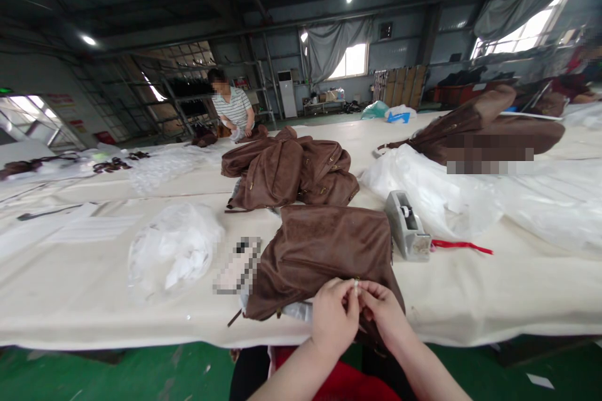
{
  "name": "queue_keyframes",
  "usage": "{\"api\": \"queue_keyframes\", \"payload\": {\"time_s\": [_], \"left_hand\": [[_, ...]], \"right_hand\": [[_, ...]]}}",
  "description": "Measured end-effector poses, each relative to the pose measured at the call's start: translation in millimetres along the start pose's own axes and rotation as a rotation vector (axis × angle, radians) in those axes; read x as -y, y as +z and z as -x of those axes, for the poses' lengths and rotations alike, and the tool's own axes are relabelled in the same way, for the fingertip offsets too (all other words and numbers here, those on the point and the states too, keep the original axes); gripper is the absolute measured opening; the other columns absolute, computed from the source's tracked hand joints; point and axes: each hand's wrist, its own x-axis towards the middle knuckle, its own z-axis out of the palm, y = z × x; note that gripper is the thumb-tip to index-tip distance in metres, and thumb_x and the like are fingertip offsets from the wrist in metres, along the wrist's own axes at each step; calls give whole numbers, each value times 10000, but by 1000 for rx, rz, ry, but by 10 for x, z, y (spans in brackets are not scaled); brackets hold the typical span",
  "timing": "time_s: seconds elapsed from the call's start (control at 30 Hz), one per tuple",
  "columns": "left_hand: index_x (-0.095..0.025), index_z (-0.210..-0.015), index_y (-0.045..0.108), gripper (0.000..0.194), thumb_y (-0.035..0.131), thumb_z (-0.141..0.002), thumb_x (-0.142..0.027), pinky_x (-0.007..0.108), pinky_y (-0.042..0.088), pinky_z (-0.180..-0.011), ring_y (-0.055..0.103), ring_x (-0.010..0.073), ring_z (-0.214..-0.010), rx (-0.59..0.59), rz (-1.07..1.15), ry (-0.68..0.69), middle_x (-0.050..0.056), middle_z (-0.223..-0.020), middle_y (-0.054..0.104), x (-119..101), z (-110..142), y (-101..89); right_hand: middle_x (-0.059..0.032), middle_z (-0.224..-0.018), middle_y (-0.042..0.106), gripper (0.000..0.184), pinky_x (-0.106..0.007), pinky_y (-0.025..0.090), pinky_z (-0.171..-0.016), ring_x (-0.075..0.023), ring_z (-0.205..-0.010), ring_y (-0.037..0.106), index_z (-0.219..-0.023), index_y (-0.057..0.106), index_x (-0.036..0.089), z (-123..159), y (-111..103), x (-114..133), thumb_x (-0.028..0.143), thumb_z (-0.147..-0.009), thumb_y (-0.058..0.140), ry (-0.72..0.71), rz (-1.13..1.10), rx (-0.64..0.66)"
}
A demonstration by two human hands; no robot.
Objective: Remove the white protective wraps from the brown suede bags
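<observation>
The brown bag [329,244] lies on the cream-covered table [451,301], at its near edge and directly in front of the person. It is spread fairly flat, with soft folds across its face. Its long axis seems to run left to right, roughly along the table's near edge, though the folds make this hard to judge. The narrower, straighter side points away from the person; the wider side faces the person, and its right part droops toward the lap. A thin strap end [234,317] sticks out at the near left corner. Which end is the bag's top cannot be told.

Both hands meet over the near right part of the bag. The left hand [335,313] and the right hand [382,310] are closed at the fingertips, pinching a tiny pale piece [356,285] between them; what it is cannot be made out.

The phone [237,265] lies just beside the bag on the left, with a crumpled clear plastic bag [176,247] farther left. The grey tape dispenser [407,227] stands just beside the bag's right side, and a heap of brown bags [289,169] lies beyond.
</observation>
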Motion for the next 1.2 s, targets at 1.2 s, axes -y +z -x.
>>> {"api": "queue_keyframes", "payload": {"time_s": [1.2], "left_hand": [[-200, -972, 658, 241, 434, -885, -201, 309, 498, -795, 635, 181, -839, 53, 176, -81, 50, -914, 699, 146, -115, -13]], "right_hand": [[58, -444, 455, 400, -241, 278, -428, -105, -396, 400, -664, 543, 209, 15, -71, 68, 593, -740, 629, -30, 331, -7]]}}
